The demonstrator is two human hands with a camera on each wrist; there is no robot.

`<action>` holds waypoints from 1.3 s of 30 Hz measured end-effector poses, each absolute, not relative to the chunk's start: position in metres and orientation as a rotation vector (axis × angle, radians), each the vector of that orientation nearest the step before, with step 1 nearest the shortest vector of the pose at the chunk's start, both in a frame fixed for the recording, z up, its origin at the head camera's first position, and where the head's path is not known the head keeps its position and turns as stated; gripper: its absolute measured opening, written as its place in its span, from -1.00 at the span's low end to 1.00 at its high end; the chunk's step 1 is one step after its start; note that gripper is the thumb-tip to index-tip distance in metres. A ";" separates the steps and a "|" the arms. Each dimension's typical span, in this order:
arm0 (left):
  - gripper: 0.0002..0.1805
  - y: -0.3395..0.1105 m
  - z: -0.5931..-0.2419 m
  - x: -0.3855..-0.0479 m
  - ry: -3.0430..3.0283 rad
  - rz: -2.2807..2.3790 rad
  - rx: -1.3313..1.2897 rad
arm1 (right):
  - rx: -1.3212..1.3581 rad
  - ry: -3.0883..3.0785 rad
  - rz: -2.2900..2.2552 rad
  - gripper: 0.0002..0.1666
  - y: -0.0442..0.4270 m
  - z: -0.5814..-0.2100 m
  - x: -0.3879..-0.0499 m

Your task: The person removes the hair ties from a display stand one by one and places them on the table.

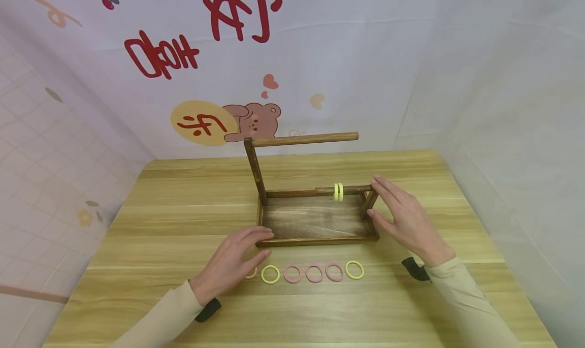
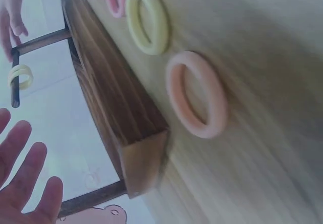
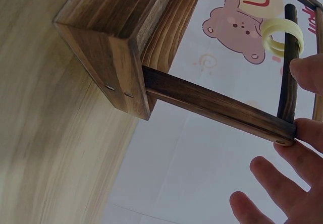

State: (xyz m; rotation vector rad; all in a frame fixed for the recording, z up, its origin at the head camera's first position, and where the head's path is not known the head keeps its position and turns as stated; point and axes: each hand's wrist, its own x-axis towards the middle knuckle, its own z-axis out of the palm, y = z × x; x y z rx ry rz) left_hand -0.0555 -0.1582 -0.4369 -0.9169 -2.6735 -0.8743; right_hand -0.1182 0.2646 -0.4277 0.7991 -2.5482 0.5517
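A dark wooden rack (image 1: 320,242) stands on the table, with a long upper rod (image 1: 305,139) on its tall left post. Two pale yellow rings (image 1: 338,192) hang on the short lower rod (image 1: 356,190). At the right end of that rod, my right hand (image 1: 407,218) touches the top corner of the short post (image 3: 212,103), fingers extended. My left hand (image 1: 237,259) hovers by the rack's front left corner, its fingers spread and holding nothing. In front lies a row of loose rings: a peach ring (image 2: 217,113) partly behind the left hand, yellow rings (image 1: 270,282) and pink rings (image 1: 314,280).
The wood-grain table (image 1: 301,317) reaches back to a white cloth (image 1: 356,73) printed with a bear and red characters. More pale cloth (image 1: 512,109) hangs along the right side. Dark straps (image 1: 208,310) show at both wrists.
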 end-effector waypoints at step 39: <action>-0.35 -0.079 -0.413 -0.127 -2.415 -1.004 -1.023 | 0.782 -2.545 0.556 -0.11 0.264 -0.430 -0.119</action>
